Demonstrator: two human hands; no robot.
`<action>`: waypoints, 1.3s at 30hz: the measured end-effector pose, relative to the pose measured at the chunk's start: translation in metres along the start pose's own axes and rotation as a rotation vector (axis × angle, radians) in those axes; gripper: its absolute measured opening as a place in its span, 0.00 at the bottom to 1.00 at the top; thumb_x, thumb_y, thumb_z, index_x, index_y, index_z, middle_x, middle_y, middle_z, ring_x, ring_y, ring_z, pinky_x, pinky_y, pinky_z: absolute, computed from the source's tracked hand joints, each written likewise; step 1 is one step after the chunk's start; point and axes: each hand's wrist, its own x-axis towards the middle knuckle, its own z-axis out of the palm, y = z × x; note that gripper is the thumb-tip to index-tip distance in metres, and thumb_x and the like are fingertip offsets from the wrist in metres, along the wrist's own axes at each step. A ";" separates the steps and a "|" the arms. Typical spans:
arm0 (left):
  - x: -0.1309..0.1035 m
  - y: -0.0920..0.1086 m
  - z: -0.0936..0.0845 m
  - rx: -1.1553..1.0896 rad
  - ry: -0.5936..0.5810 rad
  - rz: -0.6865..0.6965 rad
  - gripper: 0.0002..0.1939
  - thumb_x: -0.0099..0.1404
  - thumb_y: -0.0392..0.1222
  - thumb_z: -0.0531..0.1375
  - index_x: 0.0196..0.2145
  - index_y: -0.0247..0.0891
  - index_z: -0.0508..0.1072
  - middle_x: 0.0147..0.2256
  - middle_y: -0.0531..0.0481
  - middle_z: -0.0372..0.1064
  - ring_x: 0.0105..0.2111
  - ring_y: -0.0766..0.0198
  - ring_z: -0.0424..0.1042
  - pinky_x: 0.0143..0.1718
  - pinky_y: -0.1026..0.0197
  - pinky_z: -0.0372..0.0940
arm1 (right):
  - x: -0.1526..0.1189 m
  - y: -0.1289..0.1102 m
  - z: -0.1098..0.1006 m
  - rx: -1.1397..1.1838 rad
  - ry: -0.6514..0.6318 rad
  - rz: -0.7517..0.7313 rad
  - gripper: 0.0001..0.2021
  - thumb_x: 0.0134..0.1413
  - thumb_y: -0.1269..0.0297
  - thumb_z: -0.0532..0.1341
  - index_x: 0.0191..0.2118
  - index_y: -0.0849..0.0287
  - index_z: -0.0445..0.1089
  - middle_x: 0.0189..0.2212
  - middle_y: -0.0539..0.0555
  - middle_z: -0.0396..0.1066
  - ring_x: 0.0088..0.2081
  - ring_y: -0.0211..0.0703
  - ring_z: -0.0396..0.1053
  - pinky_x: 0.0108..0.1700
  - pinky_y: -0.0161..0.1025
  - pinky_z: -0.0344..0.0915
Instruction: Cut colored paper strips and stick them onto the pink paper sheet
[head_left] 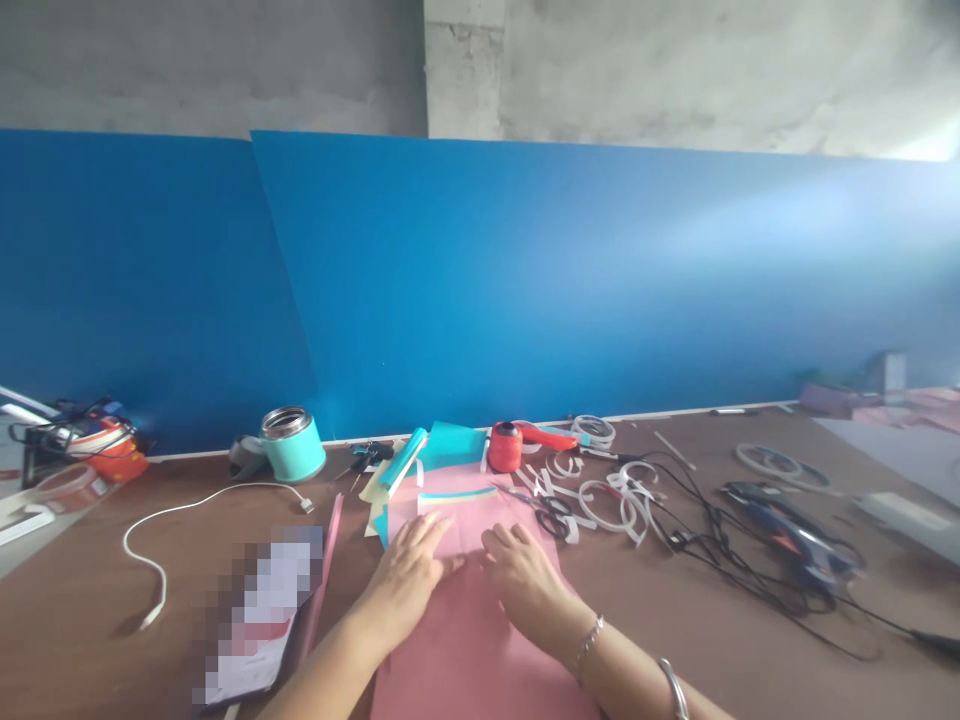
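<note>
A long pink sheet (480, 655) runs up the brown table from the near edge. On its left part rests my left hand (409, 575), fingers spread and thumb pointing inward. My right hand (521, 575) lies on the right part, its fingers bent down onto the sheet; whether they pinch anything is hidden. Beyond my hands, a narrow white and blue strip (457, 497) lies across the pink sheet. Turquoise sheets (454, 445) and a turquoise roll (403, 460) sit at its far end. Black-handled scissors (553, 518) lie just past my right hand.
A red thread spool (505, 447), curled white strips (607, 500) and dark cables (705, 540) lie behind and right. To the left are a turquoise cup (292, 445), a white cable (165, 510) and a blurred-out phone (262, 620). A blue panel (525, 280) stands behind.
</note>
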 end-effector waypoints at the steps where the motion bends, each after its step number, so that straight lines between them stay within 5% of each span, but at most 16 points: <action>1: 0.000 0.001 0.001 0.009 0.006 0.009 0.18 0.68 0.35 0.48 0.50 0.46 0.70 0.54 0.48 0.63 0.54 0.56 0.59 0.55 0.52 0.58 | 0.000 -0.003 0.000 -0.010 0.002 0.009 0.07 0.51 0.77 0.58 0.28 0.59 0.69 0.29 0.56 0.66 0.33 0.44 0.60 0.32 0.41 0.50; 5: 0.001 0.004 0.000 0.032 -0.024 0.042 0.15 0.68 0.35 0.50 0.41 0.46 0.75 0.47 0.49 0.66 0.48 0.57 0.62 0.48 0.54 0.60 | 0.001 -0.011 0.000 -0.027 0.020 0.020 0.09 0.53 0.78 0.56 0.35 0.59 0.71 0.29 0.56 0.68 0.32 0.44 0.61 0.32 0.41 0.50; 13: -0.004 -0.004 -0.003 0.099 -0.086 0.039 0.16 0.65 0.30 0.50 0.29 0.40 0.76 0.35 0.48 0.67 0.40 0.58 0.63 0.39 0.55 0.59 | -0.003 -0.003 -0.010 0.005 -0.086 0.144 0.11 0.46 0.79 0.57 0.32 0.59 0.73 0.34 0.58 0.70 0.38 0.47 0.63 0.36 0.42 0.53; 22: -0.012 -0.017 -0.016 0.067 -0.116 -0.017 0.20 0.57 0.21 0.49 0.23 0.40 0.74 0.28 0.49 0.67 0.34 0.60 0.63 0.35 0.56 0.56 | -0.008 0.016 -0.011 0.001 -0.227 0.343 0.09 0.40 0.79 0.58 0.21 0.60 0.73 0.28 0.61 0.71 0.36 0.51 0.65 0.39 0.46 0.54; 26: -0.011 -0.017 -0.016 0.060 -0.111 -0.009 0.19 0.57 0.22 0.49 0.22 0.39 0.73 0.28 0.49 0.66 0.35 0.61 0.63 0.36 0.57 0.56 | -0.003 0.018 -0.021 -0.008 -0.072 0.490 0.06 0.44 0.74 0.59 0.29 0.60 0.73 0.33 0.59 0.71 0.37 0.50 0.64 0.38 0.44 0.53; 28: -0.011 -0.018 -0.015 0.057 -0.102 -0.007 0.18 0.57 0.23 0.50 0.23 0.39 0.74 0.29 0.49 0.66 0.35 0.60 0.63 0.36 0.57 0.57 | 0.000 0.018 -0.021 0.022 0.004 0.388 0.06 0.47 0.71 0.59 0.33 0.58 0.72 0.36 0.57 0.70 0.39 0.49 0.63 0.39 0.44 0.53; 32: -0.012 -0.026 -0.014 0.026 -0.085 -0.007 0.18 0.53 0.21 0.50 0.20 0.40 0.73 0.29 0.49 0.67 0.34 0.61 0.63 0.35 0.58 0.58 | 0.004 0.016 -0.008 0.042 -0.086 0.118 0.07 0.49 0.73 0.58 0.24 0.58 0.70 0.27 0.55 0.69 0.34 0.45 0.62 0.36 0.42 0.50; 35: -0.013 -0.036 -0.013 0.030 -0.009 -0.031 0.18 0.51 0.21 0.49 0.18 0.40 0.72 0.27 0.49 0.67 0.33 0.61 0.63 0.34 0.58 0.58 | 0.004 0.017 0.003 0.005 -0.069 0.091 0.10 0.46 0.76 0.57 0.20 0.60 0.68 0.23 0.54 0.68 0.30 0.42 0.61 0.34 0.42 0.49; 39: -0.015 -0.042 -0.012 -0.050 0.219 -0.167 0.17 0.53 0.25 0.48 0.19 0.39 0.72 0.24 0.49 0.69 0.30 0.60 0.65 0.34 0.57 0.61 | 0.005 0.019 0.007 0.061 0.126 0.144 0.09 0.44 0.77 0.58 0.18 0.60 0.67 0.20 0.52 0.66 0.29 0.41 0.61 0.33 0.40 0.49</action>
